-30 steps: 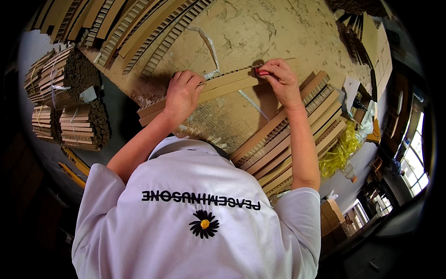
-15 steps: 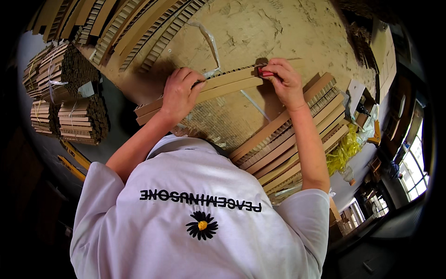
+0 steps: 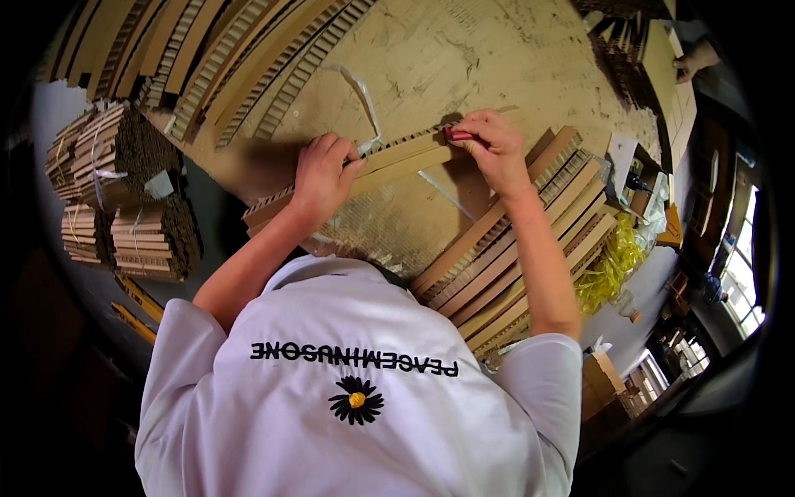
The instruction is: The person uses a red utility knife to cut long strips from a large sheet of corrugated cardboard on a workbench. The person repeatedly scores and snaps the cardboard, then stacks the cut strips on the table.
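A long strip of brown honeycomb cardboard (image 3: 406, 168) lies slantwise before me, its ribbed core showing along the far edge; a second strip seems to lie against it. My left hand (image 3: 325, 178) is closed over the strip left of its middle, fingertips on the far edge. Farther right, my right hand (image 3: 498, 153) pinches a small red tool (image 3: 455, 134) at the strip's far edge. The tool's working end is hidden, so I cannot tell its exact kind.
Several cardboard strips (image 3: 513, 240) are stacked at right, and more (image 3: 240, 62) lie at the far left. Tied bundles (image 3: 149, 236) stand on the floor at left. A white strap (image 3: 364, 95) lies on the worktable (image 3: 464, 58). Yellow plastic ribbon (image 3: 613, 265) is heaped right. Another person's hand (image 3: 697, 62) touches a board.
My right hand has shifted slightly left along the strip with the red tool. My left hand stays on the strip. Another person's hand has appeared at the far right.
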A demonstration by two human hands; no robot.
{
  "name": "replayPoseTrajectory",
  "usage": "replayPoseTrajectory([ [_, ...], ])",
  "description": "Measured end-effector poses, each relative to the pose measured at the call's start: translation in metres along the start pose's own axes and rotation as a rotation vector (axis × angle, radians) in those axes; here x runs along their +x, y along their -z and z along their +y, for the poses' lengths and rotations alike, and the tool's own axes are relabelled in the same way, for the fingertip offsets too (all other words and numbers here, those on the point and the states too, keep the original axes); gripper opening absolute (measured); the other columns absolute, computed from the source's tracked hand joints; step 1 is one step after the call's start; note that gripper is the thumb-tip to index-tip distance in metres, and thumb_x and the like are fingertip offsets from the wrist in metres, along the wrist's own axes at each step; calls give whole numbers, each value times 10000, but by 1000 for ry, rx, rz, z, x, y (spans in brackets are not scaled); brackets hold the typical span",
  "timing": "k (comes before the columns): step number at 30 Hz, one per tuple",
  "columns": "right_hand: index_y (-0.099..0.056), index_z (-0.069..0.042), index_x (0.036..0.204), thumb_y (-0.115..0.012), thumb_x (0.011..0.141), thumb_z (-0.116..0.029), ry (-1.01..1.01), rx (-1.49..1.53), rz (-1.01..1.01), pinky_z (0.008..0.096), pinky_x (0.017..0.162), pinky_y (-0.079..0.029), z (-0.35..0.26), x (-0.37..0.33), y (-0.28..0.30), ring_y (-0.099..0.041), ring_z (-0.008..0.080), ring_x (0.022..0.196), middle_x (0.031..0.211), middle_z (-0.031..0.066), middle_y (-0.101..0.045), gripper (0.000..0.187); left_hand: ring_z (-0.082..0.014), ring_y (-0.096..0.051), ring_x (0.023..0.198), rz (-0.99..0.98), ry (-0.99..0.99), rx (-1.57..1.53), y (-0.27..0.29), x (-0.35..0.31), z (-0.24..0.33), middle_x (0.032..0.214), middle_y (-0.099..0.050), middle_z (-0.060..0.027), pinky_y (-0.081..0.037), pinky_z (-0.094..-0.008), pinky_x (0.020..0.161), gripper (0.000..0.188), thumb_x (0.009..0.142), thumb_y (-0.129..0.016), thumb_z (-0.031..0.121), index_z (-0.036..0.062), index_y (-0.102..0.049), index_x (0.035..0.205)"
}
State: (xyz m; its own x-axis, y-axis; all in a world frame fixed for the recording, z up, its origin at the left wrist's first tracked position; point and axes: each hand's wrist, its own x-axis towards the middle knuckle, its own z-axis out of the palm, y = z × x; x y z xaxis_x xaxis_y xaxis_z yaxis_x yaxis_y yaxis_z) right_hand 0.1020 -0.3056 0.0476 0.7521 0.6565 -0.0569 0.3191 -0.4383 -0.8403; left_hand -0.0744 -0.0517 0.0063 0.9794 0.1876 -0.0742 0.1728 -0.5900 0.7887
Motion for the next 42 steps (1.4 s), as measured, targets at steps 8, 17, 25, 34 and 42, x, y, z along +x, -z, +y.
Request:
replayPoseTrajectory([
  [8,-746,-4,975,-774,818,53,-80,38,409,266,825,-502,-16,-48,13,-626,153,914,990,47,-670,169,-250,-630,994,407,-355,456,147,85,25,1027,-647,-123,-510,-364,835,186,919,-736,142,19,-653,1031],
  [17,-770,-39,990,-784,807,24,-140,121,211,274,792,-513,-15,-64,-7,-638,162,906,967,47,-672,194,-366,-562,1093,-172,-256,210,28,-38,39,1197,-581,-140,-477,-477,879,526,761,-839,162,37,-603,1214],
  [25,-747,-44,931,-790,766,20,-10,-30,49,332,771,-522,-4,-64,-9,-640,242,904,940,65,-682,182,-334,-566,1017,-67,-257,208,-9,-52,8,1116,-599,-118,-460,-448,833,417,780,-787,117,50,-628,1159],
  [34,-750,-47,934,-809,751,7,70,-115,19,337,768,-518,-3,-58,-7,-631,243,889,937,63,-683,199,-333,-568,1034,-67,-234,218,-9,-53,7,1125,-601,-117,-455,-445,851,409,780,-772,104,54,-629,1160],
  [42,-750,-57,930,-816,739,-17,103,-147,29,355,760,-515,-6,-56,-7,-628,264,871,922,65,-685,206,-319,-550,1048,-78,-228,224,-10,-52,6,1130,-588,-100,-444,-439,863,402,794,-763,137,79,-627,1168],
])
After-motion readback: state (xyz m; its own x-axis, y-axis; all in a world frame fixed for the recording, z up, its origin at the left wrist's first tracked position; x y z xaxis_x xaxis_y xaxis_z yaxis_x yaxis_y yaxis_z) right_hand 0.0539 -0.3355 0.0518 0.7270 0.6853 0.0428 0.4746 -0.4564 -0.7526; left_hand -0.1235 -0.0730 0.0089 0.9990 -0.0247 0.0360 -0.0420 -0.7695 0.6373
